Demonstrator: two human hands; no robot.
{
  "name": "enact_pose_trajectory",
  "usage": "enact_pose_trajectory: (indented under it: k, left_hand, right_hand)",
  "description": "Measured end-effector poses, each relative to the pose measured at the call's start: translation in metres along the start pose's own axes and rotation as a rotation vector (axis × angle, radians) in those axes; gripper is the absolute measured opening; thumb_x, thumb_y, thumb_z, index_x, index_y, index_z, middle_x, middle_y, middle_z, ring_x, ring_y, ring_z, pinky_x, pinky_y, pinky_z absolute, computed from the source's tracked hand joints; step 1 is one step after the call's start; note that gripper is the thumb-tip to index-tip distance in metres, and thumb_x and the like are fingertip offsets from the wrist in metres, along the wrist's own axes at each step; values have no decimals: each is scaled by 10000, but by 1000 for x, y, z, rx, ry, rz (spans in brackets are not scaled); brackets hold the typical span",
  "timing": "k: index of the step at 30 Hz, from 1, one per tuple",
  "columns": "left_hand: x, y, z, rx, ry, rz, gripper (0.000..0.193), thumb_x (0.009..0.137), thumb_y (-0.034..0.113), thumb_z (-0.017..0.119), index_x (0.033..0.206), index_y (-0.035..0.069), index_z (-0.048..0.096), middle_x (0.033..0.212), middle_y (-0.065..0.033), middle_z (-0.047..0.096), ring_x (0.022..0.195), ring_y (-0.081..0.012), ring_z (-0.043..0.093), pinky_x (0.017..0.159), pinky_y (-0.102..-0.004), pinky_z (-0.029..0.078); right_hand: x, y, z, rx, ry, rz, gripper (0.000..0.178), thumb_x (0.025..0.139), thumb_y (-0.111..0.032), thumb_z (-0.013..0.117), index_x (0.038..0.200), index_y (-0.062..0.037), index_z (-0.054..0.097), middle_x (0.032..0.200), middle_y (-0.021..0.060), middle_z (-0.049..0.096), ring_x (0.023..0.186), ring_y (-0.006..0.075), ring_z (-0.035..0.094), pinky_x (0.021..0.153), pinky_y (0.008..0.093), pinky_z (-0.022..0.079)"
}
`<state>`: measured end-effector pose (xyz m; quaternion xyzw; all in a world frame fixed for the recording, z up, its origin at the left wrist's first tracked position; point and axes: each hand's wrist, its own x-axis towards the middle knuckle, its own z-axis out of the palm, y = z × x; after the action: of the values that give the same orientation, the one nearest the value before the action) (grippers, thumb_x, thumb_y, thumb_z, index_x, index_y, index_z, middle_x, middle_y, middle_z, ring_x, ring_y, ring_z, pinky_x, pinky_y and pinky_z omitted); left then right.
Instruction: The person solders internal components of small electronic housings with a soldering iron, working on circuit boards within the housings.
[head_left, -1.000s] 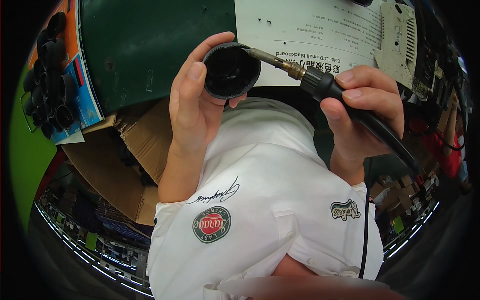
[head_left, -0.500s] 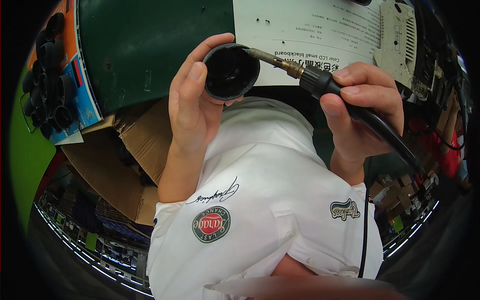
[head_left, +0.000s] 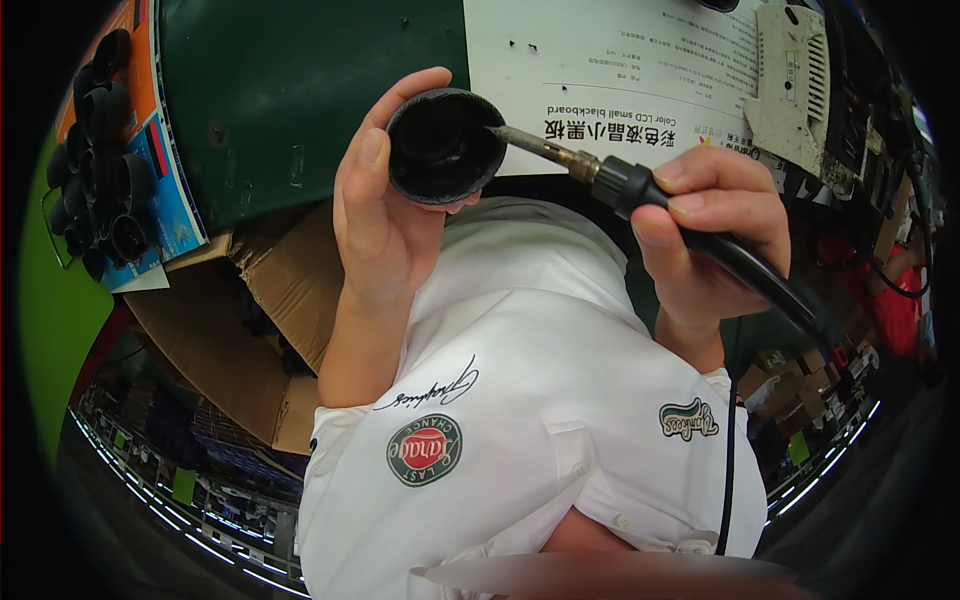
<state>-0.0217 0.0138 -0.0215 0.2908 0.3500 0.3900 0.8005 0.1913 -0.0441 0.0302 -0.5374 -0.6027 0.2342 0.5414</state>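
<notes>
My left hand (head_left: 385,215) is closed round a round black cup-shaped part (head_left: 440,145), its hollow mouth turned up toward me. In my right hand (head_left: 725,225) is a soldering iron (head_left: 625,185) with a black handle, gripped between thumb and fingers. The iron's metal tip reaches just inside the right rim of the cup; whether it touches the wall I cannot tell. A black cord (head_left: 733,450) hangs down by my right arm.
Several black cup-shaped parts (head_left: 105,110) lie in a heap at the far left. Before me are a dark green mat (head_left: 310,90) and a white printed sheet (head_left: 620,60). A beige vented device (head_left: 790,90) stands at the right. An open cardboard box (head_left: 210,330) is below the left table edge.
The cup has shifted slightly left and tilted a little more toward me. The iron has moved left with it, its tip passing from the rim to just inside the mouth.
</notes>
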Motion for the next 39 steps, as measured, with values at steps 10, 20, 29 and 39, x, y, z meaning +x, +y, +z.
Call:
enact_pose_trajectory:
  k: [10,20,29,39]
  left_hand:
    - [0,3,14,-89,-42,50,686,915,431,479,1418,6,287,1214,-276,508,844,-257,596,674,-317,506]
    - [3,-8,3,-188,-182,125,663,839,141,634,1409,45,309,1246,-208,519,1040,-302,600,806,-418,546]
    - [1,-9,4,-198,-159,118,449,909,145,518,1329,65,382,1319,-262,442,1091,-297,564,846,-418,529]
    - [1,-8,1,-53,-170,98,449,926,245,474,1350,137,373,1374,-337,339,1051,-368,565,850,-458,501]
  right_hand:
    - [-6,6,-7,182,144,-17,350,688,-76,843,906,-55,569,920,140,604,762,173,614,676,253,532]
    - [-14,4,-16,276,237,200,371,701,-136,847,896,-80,537,948,136,597,785,151,579,687,239,496]
    - [1,0,-13,94,105,42,369,652,-42,859,886,-54,573,906,145,617,772,166,619,688,250,521]
    - [7,0,-4,-9,82,30,316,716,-125,836,828,-64,547,883,154,630,746,156,599,639,232,487]
